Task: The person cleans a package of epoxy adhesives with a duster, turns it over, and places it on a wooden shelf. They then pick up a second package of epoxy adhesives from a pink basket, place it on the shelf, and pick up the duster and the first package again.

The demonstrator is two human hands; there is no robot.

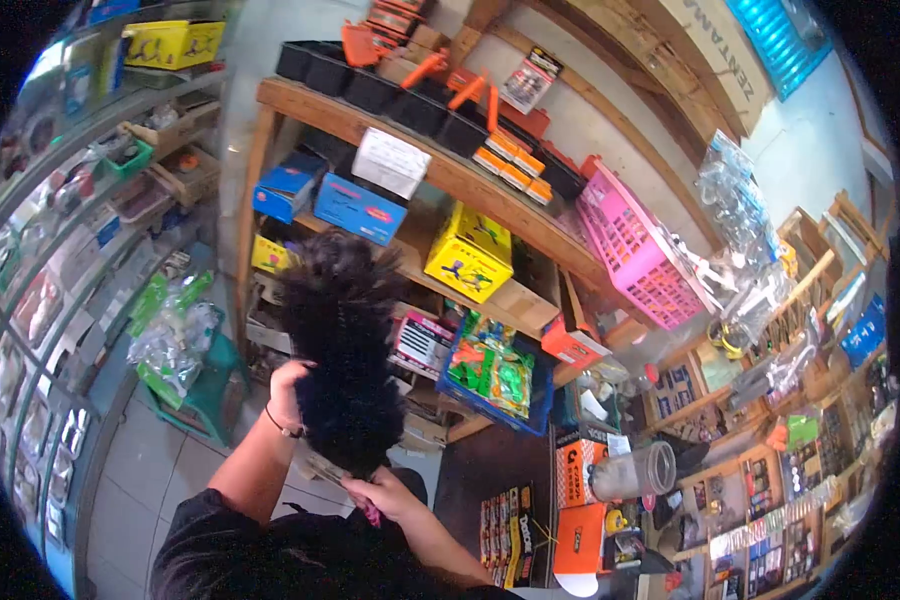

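A large black fluffy duster (345, 350) stands upright in front of me, its tip over the wooden shelf's blue boxes. At its lower left side, my left hand (287, 396) is closed against the dark fluff, with the fingertips partly hidden. Below the fluff, my right hand (382, 496) is closed around the duster's handle, with a bit of pink beneath it. A thin bracelet circles my left wrist.
The wooden shelf (430, 150) carries blue boxes (360, 208), a yellow box (470, 252) and a pink basket (640, 250). A blue tray (540, 405) holds green packets. At left are a metal-framed display rack (30, 245) and a green stool (215, 395). Small goods fill compartments at right.
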